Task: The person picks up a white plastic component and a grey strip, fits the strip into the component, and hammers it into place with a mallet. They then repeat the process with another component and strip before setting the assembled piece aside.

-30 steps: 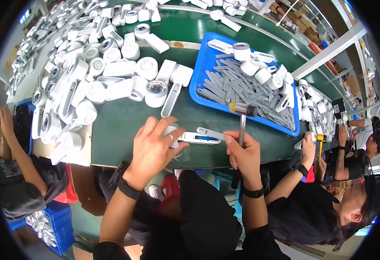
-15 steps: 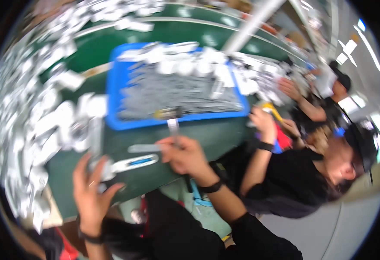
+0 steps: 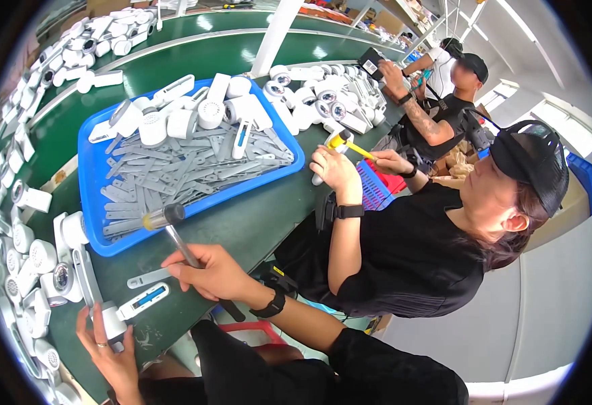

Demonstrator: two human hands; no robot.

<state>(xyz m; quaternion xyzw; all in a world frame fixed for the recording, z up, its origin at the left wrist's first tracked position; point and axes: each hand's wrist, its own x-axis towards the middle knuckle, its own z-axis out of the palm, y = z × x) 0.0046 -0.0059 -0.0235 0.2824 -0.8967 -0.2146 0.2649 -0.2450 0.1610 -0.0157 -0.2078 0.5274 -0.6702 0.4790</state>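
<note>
My left hand (image 3: 110, 354) curls its fingers and thumb around the round head of a white handheld device (image 3: 145, 301), which looks like a fabric shaver. Its handle, with a blue slot along it, lies over the green bench, pointing right. In my right hand (image 3: 211, 271) is a small mallet (image 3: 183, 246) with a yellow-and-black head, metal shaft and dark grip. The same hand's fingertips meet the end of a flat grey strip (image 3: 149, 278), just beyond the device's handle. The device's far end is partly hidden by my left fingers.
A blue tray (image 3: 100, 244) holds many grey strips and several white devices. More white devices pile up on the left (image 3: 43, 256) and behind the tray (image 3: 326, 101). At my right a co-worker (image 3: 410, 243) in black holds a yellow mallet (image 3: 358, 148); another person (image 3: 437, 121) sits beyond.
The view has swung and sharpened, so the tray and bench appear further left and tilted. My right hand still has the mallet and strip; my left fingers are closer around the device's head.
</note>
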